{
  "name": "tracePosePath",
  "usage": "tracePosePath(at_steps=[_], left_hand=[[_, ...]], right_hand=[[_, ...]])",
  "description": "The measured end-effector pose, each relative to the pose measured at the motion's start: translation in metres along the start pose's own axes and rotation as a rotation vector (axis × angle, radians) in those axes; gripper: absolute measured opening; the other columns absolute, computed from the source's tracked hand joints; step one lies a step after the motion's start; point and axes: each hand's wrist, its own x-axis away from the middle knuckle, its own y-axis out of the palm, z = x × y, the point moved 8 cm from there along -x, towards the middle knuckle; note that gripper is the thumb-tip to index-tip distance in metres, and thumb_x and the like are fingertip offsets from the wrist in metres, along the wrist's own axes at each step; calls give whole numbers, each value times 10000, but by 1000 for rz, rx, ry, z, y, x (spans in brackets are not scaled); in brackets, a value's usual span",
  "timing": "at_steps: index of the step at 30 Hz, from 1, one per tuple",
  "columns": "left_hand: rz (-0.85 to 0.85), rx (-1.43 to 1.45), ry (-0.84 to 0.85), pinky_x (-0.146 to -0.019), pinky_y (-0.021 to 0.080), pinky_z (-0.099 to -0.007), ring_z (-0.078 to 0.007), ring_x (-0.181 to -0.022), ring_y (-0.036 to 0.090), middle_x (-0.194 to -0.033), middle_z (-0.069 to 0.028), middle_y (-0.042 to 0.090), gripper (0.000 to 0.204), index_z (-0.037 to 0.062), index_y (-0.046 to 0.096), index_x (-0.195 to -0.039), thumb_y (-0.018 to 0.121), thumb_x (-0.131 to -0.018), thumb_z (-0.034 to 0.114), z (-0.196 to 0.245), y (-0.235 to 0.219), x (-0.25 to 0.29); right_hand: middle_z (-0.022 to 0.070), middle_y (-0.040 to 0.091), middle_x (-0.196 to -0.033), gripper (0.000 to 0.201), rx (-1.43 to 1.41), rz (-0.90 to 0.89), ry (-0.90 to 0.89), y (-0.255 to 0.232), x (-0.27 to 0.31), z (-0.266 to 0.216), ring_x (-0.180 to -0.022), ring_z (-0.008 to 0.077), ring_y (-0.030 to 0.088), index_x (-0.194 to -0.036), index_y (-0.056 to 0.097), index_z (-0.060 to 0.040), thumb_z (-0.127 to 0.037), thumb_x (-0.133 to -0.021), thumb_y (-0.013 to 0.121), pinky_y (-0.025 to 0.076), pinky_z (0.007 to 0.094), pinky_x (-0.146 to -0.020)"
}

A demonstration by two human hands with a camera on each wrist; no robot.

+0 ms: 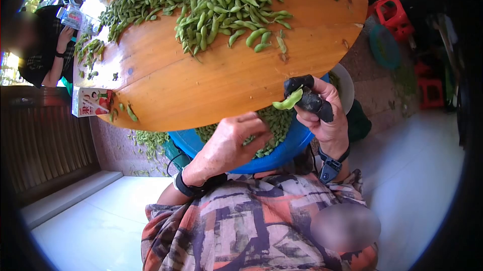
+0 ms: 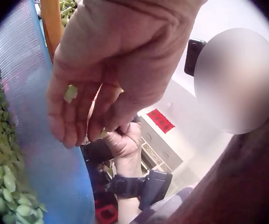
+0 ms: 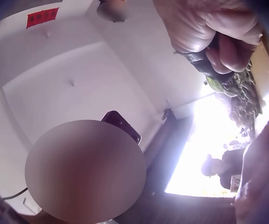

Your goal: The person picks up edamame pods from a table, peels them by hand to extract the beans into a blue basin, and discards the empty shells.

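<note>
My right hand [image 1: 332,117] pinches a green soybean pod [image 1: 288,101] at the front edge of the table, and its thumb and finger wear black coverings [image 1: 313,102]. The pod points left, toward my other hand. Over a blue basin [image 1: 298,145] hangs my left hand [image 1: 229,142], fingers loosely bent and holding nothing, a short way from the pod. A small green scrap [image 2: 70,93] clings to one of its fingers in the left wrist view. Shelled green beans [image 1: 275,126] lie in the basin below both hands.
A big heap of pods [image 1: 216,4] covers the far part of the wooden table [image 1: 201,87]. A carton [image 1: 91,102] stands at its left edge, near another person [image 1: 48,49]. Pod scraps [image 1: 151,142] litter the floor. Red stools [image 1: 395,17] are at right.
</note>
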Motion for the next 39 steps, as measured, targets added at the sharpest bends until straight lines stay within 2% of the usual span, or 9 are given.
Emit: tracePosePath(at_steps=[2, 4, 5, 10, 13, 18, 26, 32, 39], left_hand=[[57, 12, -14, -719, 532, -302, -197, -783, 664, -844, -94, 653, 202, -28, 632, -962, 749, -808, 29, 0, -6, -2], [183, 404, -94, -706, 531, -268, -135, -787, 646, -828, -62, 638, 225, -34, 630, -926, 784, -819, 90, -5, -11, -5], [273, 446, -123, -596, 514, -252, -90, -676, 612, -779, -35, 603, 207, -9, 606, -826, 730, -886, 146, -5, -12, -6], [113, 519, -128, -592, 497, -230, -63, -659, 592, -767, -34, 630, 140, -23, 626, -937, 650, -944, 115, -9, -2, -13], [275, 817, -200, -579, 473, -207, -55, -627, 571, -710, -11, 622, 131, -4, 645, -925, 633, -961, 122, -16, -1, -15], [349, 779, -168, -564, 465, -194, -51, -614, 561, -708, -7, 620, 114, -8, 646, -911, 655, -943, 101, -16, -4, -20], [504, 290, -47, -525, 415, -184, -40, -598, 544, -695, -2, 601, 93, -5, 636, -864, 684, -913, 58, -10, -13, -17], [426, 605, -176, -524, 414, -222, -71, -596, 538, -705, 22, 579, 131, 12, 636, -839, 714, -899, 99, -17, -4, -17], [80, 1315, -286, -473, 263, -240, -88, -496, 370, -641, -16, 506, 221, 40, 583, -826, 586, -972, 206, -20, 19, -26]], right_hand=[[22, 637, -835, 371, 30, 4, 37, -3, 3, 5, -453, 0, 352, -1148, 633, 36, -157, -841, 714, 237, 155, -392], [13, 625, -807, 369, 57, 8, 66, 1, 4, 5, -453, 0, 354, -1143, 637, 38, -167, -845, 712, 239, 154, -394], [4, 613, -778, 367, 87, 11, 92, 3, 5, 6, -454, -1, 356, -1137, 641, 40, -177, -849, 711, 240, 154, -396], [-22, 590, -762, 382, 117, 9, 90, 10, 5, 5, -504, 1, 386, -1202, 609, 64, -182, -911, 647, 293, 155, -451], [-25, 566, -751, 393, 65, 11, 51, 10, 5, 4, -518, 0, 387, -1227, 588, 68, -188, -930, 612, 306, 154, -463], [-29, 504, -685, 388, 280, -31, 129, 16, 14, 10, -541, 23, 424, -1241, 574, 68, -203, -964, 562, 345, 176, -478], [-35, 491, -661, 365, 264, -61, 53, 22, 14, 8, -539, 27, 427, -1277, 578, 36, -154, -974, 509, 355, 195, -488], [-32, 516, -711, 299, 509, 18, -88, 29, 14, -7, -560, 20, 453, -1173, 648, -4, -92, -936, 488, 352, 191, -494], [111, 538, -777, 272, 853, -55, -321, 38, 6, -26, -691, 220, 567, -1007, 660, 33, 45, -776, 517, 435, 283, -638]])
